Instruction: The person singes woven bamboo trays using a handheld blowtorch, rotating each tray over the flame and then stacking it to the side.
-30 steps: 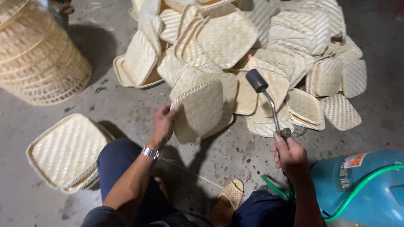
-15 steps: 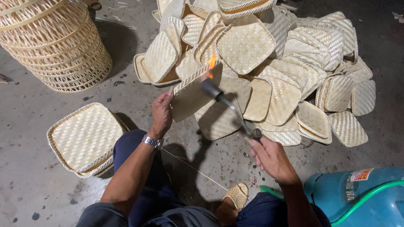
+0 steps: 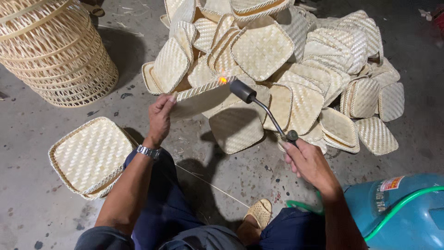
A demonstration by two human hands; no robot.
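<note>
My left hand (image 3: 160, 116) grips one woven bamboo tray (image 3: 199, 90) by its edge and holds it almost edge-on above the floor. My right hand (image 3: 307, 159) is closed on the handle of a gas torch (image 3: 259, 109) with a bent metal neck. The torch's black nozzle points at the tray's rim, where a small orange flame (image 3: 223, 79) burns. A metal watch (image 3: 148, 151) sits on my left wrist. I am squatting, with dark blue trousers and a woven sandal (image 3: 260, 212) showing below.
A big heap of woven bamboo trays (image 3: 296, 65) lies ahead on the concrete floor. A separate small stack of trays (image 3: 90, 155) rests at my left knee. Tall open-weave baskets (image 3: 53, 46) stand at the far left. A blue gas cylinder (image 3: 397, 208) with a green hose (image 3: 397, 215) sits at the lower right.
My left hand lifted a tray from the heap and turned it edge-on. My right hand swung the torch leftward to its rim, where a flame now burns.
</note>
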